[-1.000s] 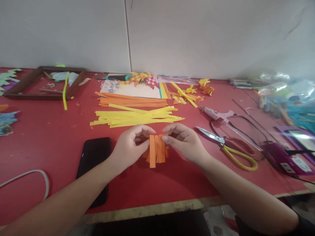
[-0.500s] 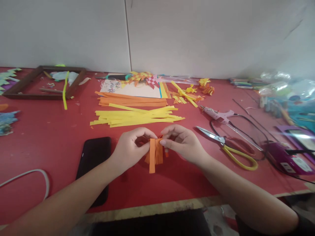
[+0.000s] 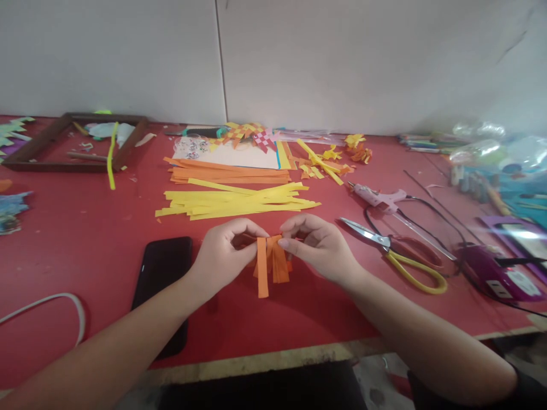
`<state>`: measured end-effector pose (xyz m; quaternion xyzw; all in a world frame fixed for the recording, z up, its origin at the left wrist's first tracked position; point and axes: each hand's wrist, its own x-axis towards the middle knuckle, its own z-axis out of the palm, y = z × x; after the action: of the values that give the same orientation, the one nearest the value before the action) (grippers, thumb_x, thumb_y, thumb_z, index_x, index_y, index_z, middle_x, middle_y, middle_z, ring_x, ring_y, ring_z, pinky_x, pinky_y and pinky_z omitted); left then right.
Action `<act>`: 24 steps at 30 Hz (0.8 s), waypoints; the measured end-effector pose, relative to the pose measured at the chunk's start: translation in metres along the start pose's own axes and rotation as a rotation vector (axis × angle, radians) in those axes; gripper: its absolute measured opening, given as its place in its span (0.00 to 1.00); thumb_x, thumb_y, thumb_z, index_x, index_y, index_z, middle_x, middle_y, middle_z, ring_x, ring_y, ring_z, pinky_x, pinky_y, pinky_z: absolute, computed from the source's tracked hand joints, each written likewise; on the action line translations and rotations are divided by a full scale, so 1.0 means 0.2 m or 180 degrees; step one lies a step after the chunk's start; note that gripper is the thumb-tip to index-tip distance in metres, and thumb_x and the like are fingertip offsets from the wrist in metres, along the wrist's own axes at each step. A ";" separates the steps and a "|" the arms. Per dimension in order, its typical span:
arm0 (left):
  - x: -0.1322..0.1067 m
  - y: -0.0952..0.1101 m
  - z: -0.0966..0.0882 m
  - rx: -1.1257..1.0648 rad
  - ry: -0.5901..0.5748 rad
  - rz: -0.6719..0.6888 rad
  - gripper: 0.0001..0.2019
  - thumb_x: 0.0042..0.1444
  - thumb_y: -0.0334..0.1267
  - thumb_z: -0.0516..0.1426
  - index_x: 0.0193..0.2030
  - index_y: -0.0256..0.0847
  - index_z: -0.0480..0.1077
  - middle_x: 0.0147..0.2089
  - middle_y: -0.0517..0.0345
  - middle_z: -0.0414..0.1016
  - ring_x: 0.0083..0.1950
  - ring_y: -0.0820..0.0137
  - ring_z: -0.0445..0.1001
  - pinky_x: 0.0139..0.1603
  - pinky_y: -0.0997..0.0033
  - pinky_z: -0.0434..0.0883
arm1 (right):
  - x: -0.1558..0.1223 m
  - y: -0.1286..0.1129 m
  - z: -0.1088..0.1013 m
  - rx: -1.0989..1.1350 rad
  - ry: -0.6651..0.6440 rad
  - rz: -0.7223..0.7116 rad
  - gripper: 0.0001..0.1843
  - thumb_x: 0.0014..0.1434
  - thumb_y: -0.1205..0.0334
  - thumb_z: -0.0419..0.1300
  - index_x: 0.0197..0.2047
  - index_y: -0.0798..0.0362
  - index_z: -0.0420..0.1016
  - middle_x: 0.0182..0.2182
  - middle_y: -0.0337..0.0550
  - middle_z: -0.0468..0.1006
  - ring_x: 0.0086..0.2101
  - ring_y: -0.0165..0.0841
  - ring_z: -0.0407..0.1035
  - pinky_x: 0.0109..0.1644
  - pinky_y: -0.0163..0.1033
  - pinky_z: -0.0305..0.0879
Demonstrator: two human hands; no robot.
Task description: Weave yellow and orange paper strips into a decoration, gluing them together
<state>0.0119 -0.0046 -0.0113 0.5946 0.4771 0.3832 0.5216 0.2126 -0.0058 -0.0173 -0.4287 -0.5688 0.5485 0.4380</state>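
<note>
Between my hands, just above the red table, hang several orange paper strips (image 3: 280, 265) bunched along a common top edge. My left hand (image 3: 228, 250) pinches the upper left of the bunch, where one longer orange strip hangs down apart from the others. With thumb and forefinger, my right hand (image 3: 318, 245) grips the top right part. What the strips hang from is mostly hidden by my fingers. Just beyond my hands lies a pile of yellow paper strips (image 3: 239, 200), and behind it a stack of orange paper strips (image 3: 226, 172).
A black phone (image 3: 164, 273) lies under my left forearm. To the right are scissors (image 3: 387, 245), a pink glue gun (image 3: 378, 198) with its cable, and a purple device (image 3: 496, 273). A wooden frame (image 3: 43, 167) and yellow and orange scraps (image 3: 320, 165) lie toward the wall.
The gap between the longer left strip and the rest of the orange bunch has widened. The bunch has swung slightly right, while both hands stay in nearly the same place.
</note>
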 end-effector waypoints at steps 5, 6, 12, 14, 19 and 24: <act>0.00 -0.01 0.00 0.0073 0.0005 0.0081 0.02 0.52 0.34 0.61 0.33 0.42 0.75 0.35 0.59 0.79 0.38 0.70 0.77 0.38 0.73 0.74 | 0.00 0.00 0.00 0.0185 0.0031 0.0034 0.11 0.54 0.58 0.69 0.38 0.52 0.74 0.30 0.38 0.76 0.28 0.26 0.71 0.31 0.34 0.71; 0.00 -0.01 0.00 0.0068 -0.0015 0.0096 0.02 0.52 0.34 0.61 0.33 0.42 0.74 0.35 0.59 0.79 0.37 0.70 0.77 0.38 0.73 0.74 | 0.00 0.00 0.00 0.0218 0.0009 0.0068 0.11 0.54 0.58 0.69 0.38 0.52 0.74 0.30 0.37 0.76 0.27 0.26 0.71 0.32 0.34 0.71; -0.01 -0.02 0.01 -0.0017 -0.0063 0.0239 0.06 0.53 0.37 0.62 0.38 0.42 0.73 0.37 0.58 0.79 0.39 0.70 0.77 0.37 0.73 0.74 | 0.00 -0.01 0.00 0.0365 -0.0097 0.0197 0.12 0.53 0.57 0.70 0.38 0.52 0.74 0.29 0.36 0.75 0.26 0.26 0.70 0.30 0.34 0.71; -0.01 -0.02 0.01 0.0059 -0.0081 0.0281 0.06 0.54 0.38 0.61 0.38 0.42 0.75 0.38 0.57 0.80 0.40 0.69 0.78 0.39 0.72 0.74 | 0.00 -0.01 0.00 0.0388 -0.0124 0.0248 0.13 0.53 0.57 0.70 0.38 0.52 0.74 0.29 0.36 0.75 0.25 0.25 0.70 0.30 0.34 0.71; 0.00 -0.01 0.00 0.0200 0.0005 0.0257 0.04 0.54 0.37 0.61 0.36 0.42 0.76 0.37 0.56 0.80 0.39 0.68 0.78 0.39 0.71 0.76 | 0.00 -0.01 0.00 0.0398 -0.0188 0.0330 0.13 0.53 0.58 0.70 0.38 0.52 0.74 0.30 0.37 0.75 0.27 0.26 0.70 0.32 0.34 0.71; 0.00 0.00 0.00 0.0234 0.0015 0.0181 0.04 0.53 0.36 0.61 0.35 0.42 0.77 0.38 0.56 0.81 0.39 0.67 0.79 0.38 0.72 0.76 | 0.00 -0.01 0.00 0.0332 -0.0253 0.0296 0.13 0.53 0.59 0.69 0.40 0.51 0.73 0.32 0.37 0.73 0.31 0.26 0.69 0.35 0.34 0.70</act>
<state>0.0118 -0.0048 -0.0103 0.6258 0.4749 0.3815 0.4871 0.2125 -0.0061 -0.0150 -0.4091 -0.5358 0.6137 0.4109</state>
